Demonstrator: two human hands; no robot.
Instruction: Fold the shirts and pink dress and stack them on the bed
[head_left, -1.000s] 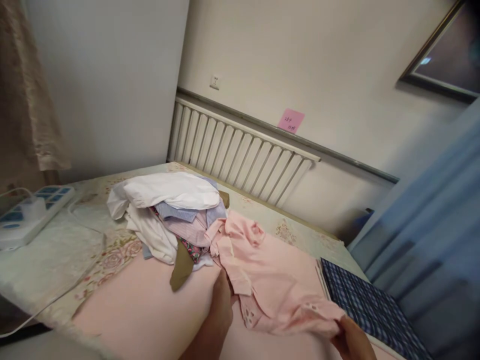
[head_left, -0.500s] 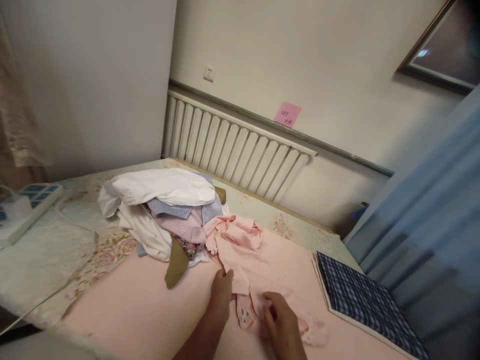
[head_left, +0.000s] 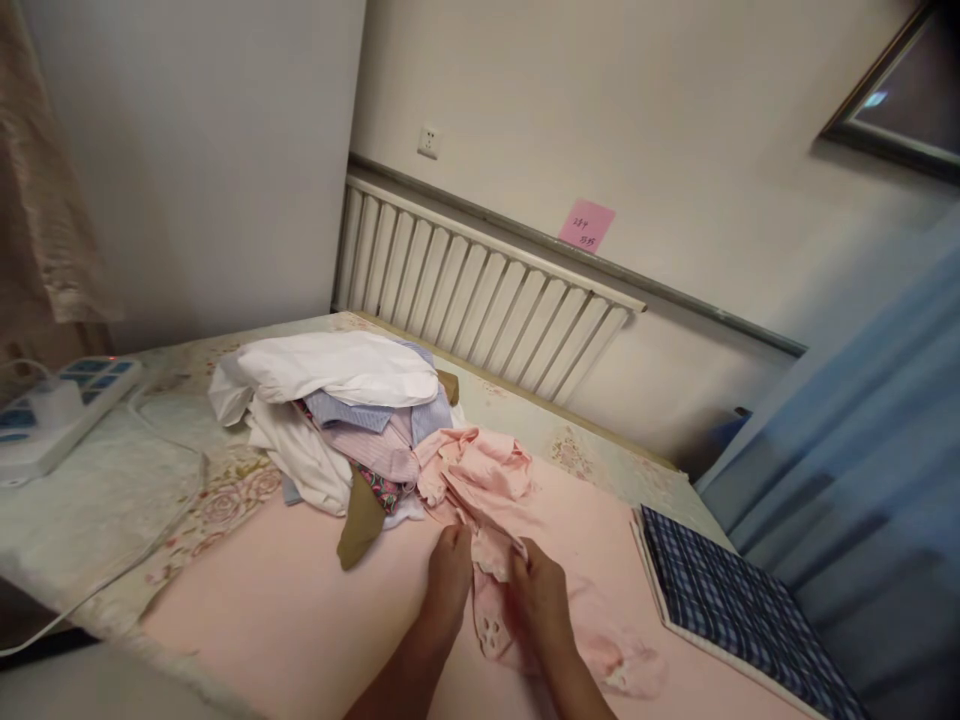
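A pink garment (head_left: 491,465) with eyelet lace trim lies crumpled and partly spread on a pink sheet (head_left: 300,610) over the table. My left hand (head_left: 450,575) is closed on the garment's left edge. Just right of it, my right hand (head_left: 540,595) pinches another part of the cloth, lifting a fold between the two hands. A lace-edged piece (head_left: 489,620) hangs down between my wrists. Against the garment's upper left lies a heap of clothes, with a white garment (head_left: 337,365) on top and an olive piece (head_left: 361,525) sticking out in front.
A folded dark blue plaid cloth (head_left: 739,600) lies at the right, near a blue curtain (head_left: 847,430). On the left are a power strip (head_left: 94,390) and its white cable (head_left: 161,540). A radiator (head_left: 480,290) stands behind the table.
My right hand has moved up and left and taken hold of the pink garment. The cloth between my hands is now raised into a fold. The view has shifted slightly.
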